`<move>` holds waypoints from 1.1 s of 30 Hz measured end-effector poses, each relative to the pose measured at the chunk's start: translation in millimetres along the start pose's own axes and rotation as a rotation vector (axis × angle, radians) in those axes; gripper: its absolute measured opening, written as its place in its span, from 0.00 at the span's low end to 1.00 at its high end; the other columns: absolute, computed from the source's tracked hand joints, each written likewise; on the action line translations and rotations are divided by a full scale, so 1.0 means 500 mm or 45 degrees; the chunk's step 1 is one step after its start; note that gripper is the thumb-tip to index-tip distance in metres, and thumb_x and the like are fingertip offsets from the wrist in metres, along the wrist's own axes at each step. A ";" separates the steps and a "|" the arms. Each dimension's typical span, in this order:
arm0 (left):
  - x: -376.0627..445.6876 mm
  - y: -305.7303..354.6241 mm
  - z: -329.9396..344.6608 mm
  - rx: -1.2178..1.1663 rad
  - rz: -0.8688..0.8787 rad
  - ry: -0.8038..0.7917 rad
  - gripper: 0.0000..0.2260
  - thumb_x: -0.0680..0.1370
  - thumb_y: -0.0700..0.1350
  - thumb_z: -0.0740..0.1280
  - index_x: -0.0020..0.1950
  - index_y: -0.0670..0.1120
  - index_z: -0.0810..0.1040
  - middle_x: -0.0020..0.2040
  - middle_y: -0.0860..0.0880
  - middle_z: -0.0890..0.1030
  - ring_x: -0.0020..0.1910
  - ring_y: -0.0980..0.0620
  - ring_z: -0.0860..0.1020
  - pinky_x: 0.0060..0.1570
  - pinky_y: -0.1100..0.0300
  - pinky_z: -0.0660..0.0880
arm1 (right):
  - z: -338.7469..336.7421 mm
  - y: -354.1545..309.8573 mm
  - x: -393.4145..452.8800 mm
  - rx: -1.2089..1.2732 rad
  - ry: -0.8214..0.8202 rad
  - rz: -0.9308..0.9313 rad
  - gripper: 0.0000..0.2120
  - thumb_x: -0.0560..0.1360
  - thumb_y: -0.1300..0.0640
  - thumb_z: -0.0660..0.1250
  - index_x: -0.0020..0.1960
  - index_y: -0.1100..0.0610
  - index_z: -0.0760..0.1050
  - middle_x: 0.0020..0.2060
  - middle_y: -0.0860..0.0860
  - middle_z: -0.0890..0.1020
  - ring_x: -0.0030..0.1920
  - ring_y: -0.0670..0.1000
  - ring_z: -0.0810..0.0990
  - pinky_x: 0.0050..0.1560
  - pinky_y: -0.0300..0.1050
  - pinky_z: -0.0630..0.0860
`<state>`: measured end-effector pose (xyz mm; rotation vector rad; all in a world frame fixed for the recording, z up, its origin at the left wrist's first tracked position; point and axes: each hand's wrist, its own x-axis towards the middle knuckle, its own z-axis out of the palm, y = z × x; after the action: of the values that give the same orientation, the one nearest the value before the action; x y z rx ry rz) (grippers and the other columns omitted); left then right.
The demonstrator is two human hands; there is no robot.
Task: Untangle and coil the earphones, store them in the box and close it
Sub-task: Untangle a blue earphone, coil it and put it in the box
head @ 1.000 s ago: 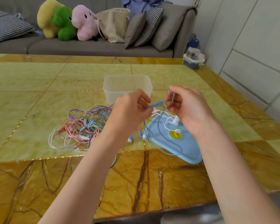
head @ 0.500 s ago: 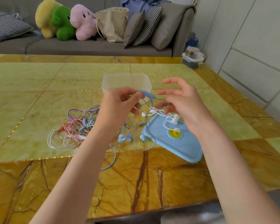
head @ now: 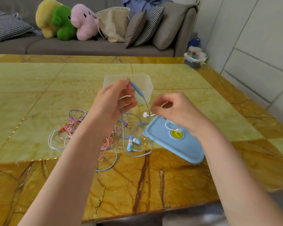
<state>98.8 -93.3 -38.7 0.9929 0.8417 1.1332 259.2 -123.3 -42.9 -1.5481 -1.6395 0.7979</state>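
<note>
Blue cable of one pair of earphones (head: 138,91) hangs from the left hand (head: 112,103), raised above the centre of the worktop (head: 39,88); the fingers are curled, the thumb and forefinger pinching the cable just above its inline remote, and further turns of cable pass across the curled fingers. From the remote the cable drops in loops to the worktop, where the two blue earbuds (head: 132,143) lie at about 6 o'clock from the hand. The right hand (head: 175,111), at 3 o'clock of the left, has its fingers curled together; it appears to pinch a white cable, though the contact itself is hidden by the fingers. A white earbud (head: 145,115) shows just left of this hand, and a second white earbud (head: 179,130) rests on the blue lid (head: 178,147), which lies flat on the worktop under the right wrist. The clear plastic box (head: 145,85) stands open at 12 o'clock, behind both hands. At 9 o'clock of the blue earbuds lies a tangle of pink, purple and white earphone cables (head: 69,129), partly covered by the left forearm. Beyond the worktop, a grey sofa (head: 88,46) carries plush toys (head: 64,23), a beige bag (head: 114,23) and cushions (head: 145,25).
</note>
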 end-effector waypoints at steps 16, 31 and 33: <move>-0.033 -0.006 0.037 0.487 0.155 -0.573 0.08 0.75 0.45 0.64 0.49 0.48 0.82 0.27 0.53 0.63 0.24 0.58 0.59 0.24 0.70 0.60 | 0.000 -0.021 0.004 0.912 0.495 0.075 0.09 0.79 0.54 0.61 0.44 0.58 0.74 0.19 0.48 0.74 0.23 0.48 0.64 0.22 0.36 0.58; -0.011 0.006 0.017 0.353 0.385 -0.035 0.06 0.74 0.40 0.67 0.38 0.47 0.81 0.25 0.55 0.67 0.26 0.59 0.64 0.31 0.67 0.69 | -0.031 -0.001 0.017 0.581 0.774 0.050 0.09 0.78 0.47 0.61 0.48 0.52 0.70 0.37 0.41 0.72 0.35 0.37 0.72 0.39 0.34 0.68; -0.005 0.012 0.004 0.529 0.452 0.009 0.08 0.76 0.38 0.66 0.39 0.47 0.80 0.25 0.54 0.66 0.25 0.59 0.63 0.27 0.68 0.65 | -0.033 0.002 0.017 0.420 0.798 -0.040 0.12 0.77 0.45 0.61 0.55 0.51 0.69 0.39 0.39 0.69 0.38 0.33 0.70 0.41 0.30 0.67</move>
<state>98.0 -95.4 -32.5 1.5285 0.9523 1.2867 273.2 -115.7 -34.0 -1.3476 -1.0139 0.4644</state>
